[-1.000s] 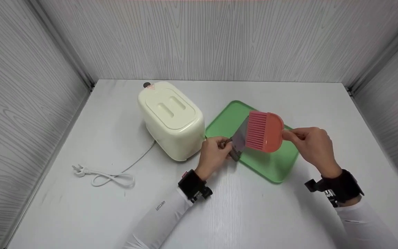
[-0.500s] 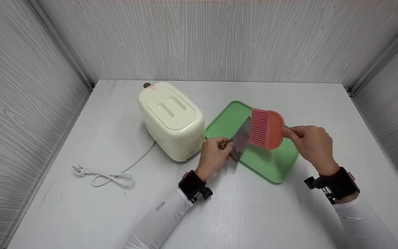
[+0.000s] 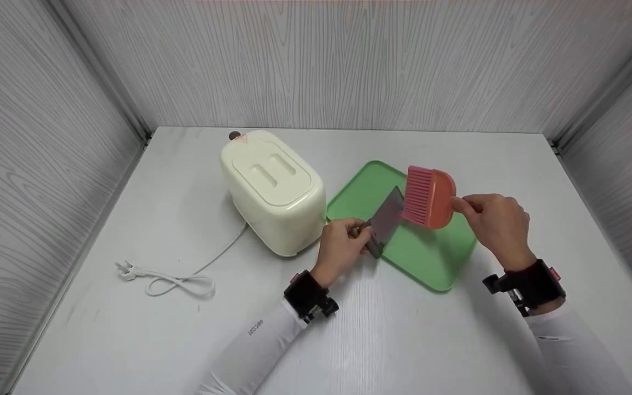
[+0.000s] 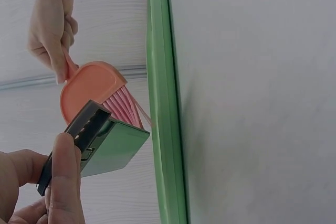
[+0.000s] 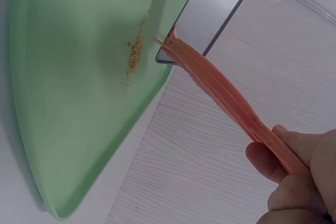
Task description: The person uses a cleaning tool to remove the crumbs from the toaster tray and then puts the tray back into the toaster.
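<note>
My left hand [image 3: 340, 247] pinches the dark front edge of a thin, shiny metal crumb tray [image 3: 387, 216], which is tilted over the green tray [image 3: 442, 269]. In the right hand [image 3: 500, 227] I grip the short handle of an orange brush [image 3: 443, 200] with pink bristles. The bristle tips overlap the far end of the metal plate in the head view. From the right wrist, the bristles [image 5: 167, 39] show right at the plate's corner. A small line of brown crumbs [image 5: 135, 53] lies on the green tray below.
A cream toaster [image 3: 275, 192] with a lid over its top stands left of the green tray. Its white cord and plug [image 3: 127, 270] lie on the table further left. Wood-grain panels [image 3: 316, 66] enclose the back and sides.
My right hand has moved the brush up and slightly right, across the metal plate towards its far edge. The left hand stays in place, tilting the plate a little more steeply.
</note>
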Demonstrator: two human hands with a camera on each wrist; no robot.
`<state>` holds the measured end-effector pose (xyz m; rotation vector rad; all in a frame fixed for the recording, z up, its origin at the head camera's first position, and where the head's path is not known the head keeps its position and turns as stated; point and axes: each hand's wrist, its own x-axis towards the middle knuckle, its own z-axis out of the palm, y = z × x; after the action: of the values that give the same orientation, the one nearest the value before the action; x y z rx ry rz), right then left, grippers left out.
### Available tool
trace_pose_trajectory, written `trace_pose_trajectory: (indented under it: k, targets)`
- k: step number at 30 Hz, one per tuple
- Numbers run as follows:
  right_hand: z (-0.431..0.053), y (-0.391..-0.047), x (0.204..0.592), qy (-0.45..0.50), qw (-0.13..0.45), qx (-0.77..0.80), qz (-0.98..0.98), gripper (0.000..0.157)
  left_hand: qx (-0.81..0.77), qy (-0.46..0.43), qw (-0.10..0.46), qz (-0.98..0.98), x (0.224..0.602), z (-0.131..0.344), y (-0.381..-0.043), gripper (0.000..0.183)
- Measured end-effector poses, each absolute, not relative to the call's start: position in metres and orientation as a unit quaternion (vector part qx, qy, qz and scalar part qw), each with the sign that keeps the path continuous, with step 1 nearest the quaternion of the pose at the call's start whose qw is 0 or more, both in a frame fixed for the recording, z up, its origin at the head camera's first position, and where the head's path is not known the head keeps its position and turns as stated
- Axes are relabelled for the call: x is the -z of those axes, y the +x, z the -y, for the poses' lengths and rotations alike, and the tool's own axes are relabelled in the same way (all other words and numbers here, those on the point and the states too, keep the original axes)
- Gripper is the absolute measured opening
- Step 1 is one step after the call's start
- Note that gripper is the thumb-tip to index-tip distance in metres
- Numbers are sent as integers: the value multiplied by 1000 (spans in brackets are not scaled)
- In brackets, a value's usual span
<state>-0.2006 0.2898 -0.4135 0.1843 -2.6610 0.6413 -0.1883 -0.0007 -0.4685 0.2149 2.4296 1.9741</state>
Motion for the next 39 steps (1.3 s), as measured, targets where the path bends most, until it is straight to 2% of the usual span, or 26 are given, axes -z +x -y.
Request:
trace_pose_trajectory:
  k: [31, 39]
  targets:
    - [-304, -204, 414, 28, 207, -218, 953, 38, -622, 61, 11, -781, 468, 1, -188, 14]
    - [-313, -200, 411, 20, 192, -281, 940, 35, -635, 53, 8, -771, 469, 1, -190, 11]
